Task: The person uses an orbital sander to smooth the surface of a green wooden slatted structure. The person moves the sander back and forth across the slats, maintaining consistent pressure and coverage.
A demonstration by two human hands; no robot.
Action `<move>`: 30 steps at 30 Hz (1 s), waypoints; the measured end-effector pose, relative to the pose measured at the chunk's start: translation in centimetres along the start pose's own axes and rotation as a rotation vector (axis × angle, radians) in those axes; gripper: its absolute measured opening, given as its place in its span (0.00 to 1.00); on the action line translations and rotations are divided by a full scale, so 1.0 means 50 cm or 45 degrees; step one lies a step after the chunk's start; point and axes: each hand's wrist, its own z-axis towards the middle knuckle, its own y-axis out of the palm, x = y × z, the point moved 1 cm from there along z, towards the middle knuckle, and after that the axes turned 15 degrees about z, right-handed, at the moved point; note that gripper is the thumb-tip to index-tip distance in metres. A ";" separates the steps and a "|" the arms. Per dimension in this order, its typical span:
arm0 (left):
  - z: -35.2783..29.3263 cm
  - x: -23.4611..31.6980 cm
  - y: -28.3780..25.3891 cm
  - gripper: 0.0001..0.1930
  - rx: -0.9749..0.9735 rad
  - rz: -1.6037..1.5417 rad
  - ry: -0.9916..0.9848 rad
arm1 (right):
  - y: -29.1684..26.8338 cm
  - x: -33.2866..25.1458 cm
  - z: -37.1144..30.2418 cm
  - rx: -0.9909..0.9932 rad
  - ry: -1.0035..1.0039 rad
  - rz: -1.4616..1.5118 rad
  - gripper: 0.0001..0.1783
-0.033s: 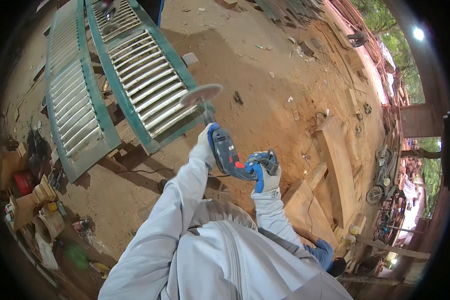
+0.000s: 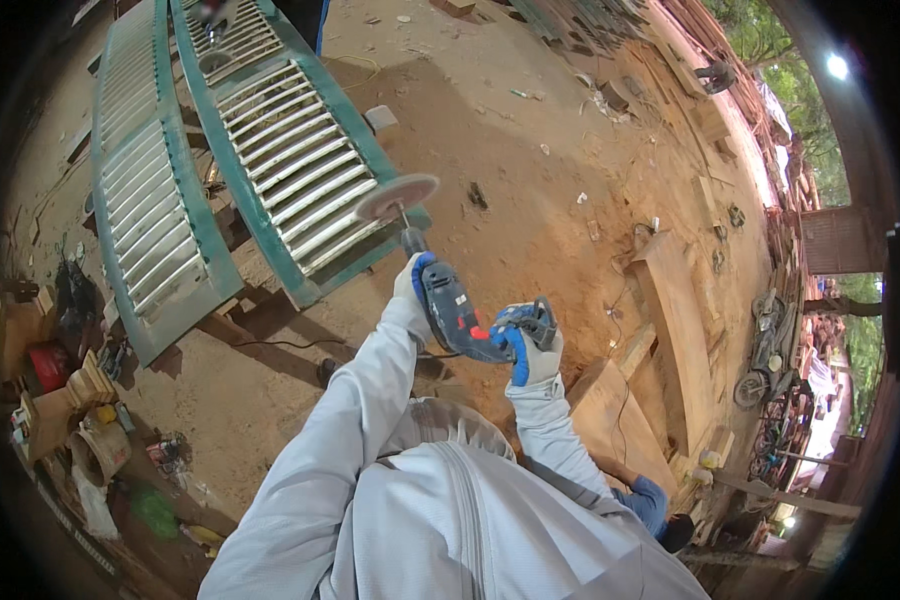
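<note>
A dark blue power drill (image 2: 457, 308) with red parts is held in front of my body. A round sanding disc (image 2: 397, 197) is fitted on its front end, over the near corner of a green louvred shutter (image 2: 378, 262); whether they touch I cannot tell. My left hand (image 2: 412, 283), in a white and blue glove, wraps the drill body behind the chuck. Gripping its rear end is my right hand (image 2: 530, 342), gloved alike. A dark looped part (image 2: 544, 320) shows beside the right fingers. Left of the first shutter lies a second louvred shutter (image 2: 150, 210).
Wooden beams (image 2: 673, 340) lie to the right on the dirt floor. A person in a blue shirt (image 2: 642, 505) is at lower right. Offcuts and a red container (image 2: 48, 366) are at left. A cable (image 2: 290, 343) trails across the floor. Another disc tool (image 2: 215, 60) shows at the far shutter end.
The disc and the drill's front end have shifted very slightly left and down. Both hands keep their hold.
</note>
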 end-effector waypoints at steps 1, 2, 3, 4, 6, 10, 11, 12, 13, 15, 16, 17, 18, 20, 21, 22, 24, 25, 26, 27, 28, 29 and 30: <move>0.002 -0.003 -0.010 0.10 0.060 0.011 0.009 | 0.016 -0.008 -0.017 -0.045 -0.005 -0.049 0.14; 0.005 -0.006 -0.026 0.10 0.118 0.052 0.041 | 0.015 0.000 -0.024 -0.024 0.008 -0.038 0.13; 0.011 -0.003 -0.042 0.10 0.177 0.092 0.074 | 0.010 0.011 -0.029 -0.003 0.022 -0.029 0.12; 0.011 -0.003 -0.061 0.10 0.237 0.131 0.107 | 0.005 0.022 -0.034 0.017 0.037 -0.019 0.12; 0.011 0.013 -0.075 0.10 0.228 0.068 0.098 | 0.007 0.048 -0.014 0.052 0.077 0.064 0.12; -0.017 0.024 -0.101 0.12 0.152 -0.044 0.008 | 0.006 0.090 0.009 0.015 0.166 -0.054 0.14; -0.023 0.016 -0.105 0.13 0.152 -0.046 -0.019 | 0.001 0.098 0.016 -0.030 0.171 -0.139 0.15; -0.023 0.020 -0.109 0.13 0.191 -0.013 0.008 | -0.002 0.108 0.015 -0.027 0.173 -0.128 0.16; -0.022 0.026 -0.113 0.13 0.229 0.021 0.035 | -0.004 0.119 0.012 -0.023 0.174 -0.118 0.16; -0.042 0.033 -0.101 0.14 0.263 0.040 0.041 | -0.004 0.132 0.006 -0.013 0.182 -0.089 0.18; -0.058 0.035 -0.086 0.14 0.253 0.034 0.020 | -0.003 0.137 0.004 -0.004 0.181 -0.068 0.18; -0.073 0.042 -0.078 0.14 0.243 0.026 0.008 | 0.003 0.141 0.002 -0.005 0.181 -0.044 0.19; -0.059 0.039 -0.103 0.14 0.214 0.002 0.020 | 0.007 0.144 0.001 0.006 0.196 -0.051 0.19; -0.025 0.030 -0.144 0.14 0.152 -0.042 0.032 | 0.005 0.145 -0.001 0.043 0.223 -0.068 0.20; -0.022 0.026 -0.154 0.13 0.169 -0.052 0.034 | 0.005 0.146 -0.001 0.023 0.236 -0.043 0.20; -0.019 0.022 -0.165 0.12 0.187 -0.062 0.037 | 0.006 0.146 -0.002 0.002 0.251 -0.018 0.20; -0.039 0.024 -0.157 0.12 0.234 -0.064 0.023 | 0.009 0.148 -0.007 -0.015 0.266 -0.008 0.20; -0.058 0.025 -0.146 0.13 0.261 -0.059 0.008 | 0.014 0.147 -0.011 -0.015 0.267 -0.026 0.20; -0.075 0.028 -0.140 0.14 0.288 -0.054 0.003 | 0.022 0.148 -0.014 -0.025 0.268 -0.042 0.20; -0.081 0.029 -0.152 0.14 0.269 -0.051 0.040 | 0.027 0.152 -0.018 -0.022 0.271 -0.020 0.19; -0.086 0.030 -0.167 0.14 0.251 -0.048 0.077 | 0.030 0.158 -0.024 -0.019 0.273 0.002 0.19; -0.094 0.033 -0.175 0.14 0.233 -0.046 0.112 | 0.032 0.164 -0.032 -0.015 0.277 0.023 0.18; -0.099 0.033 -0.182 0.13 0.252 -0.028 0.123 | 0.032 0.170 -0.041 -0.032 0.266 -0.003 0.19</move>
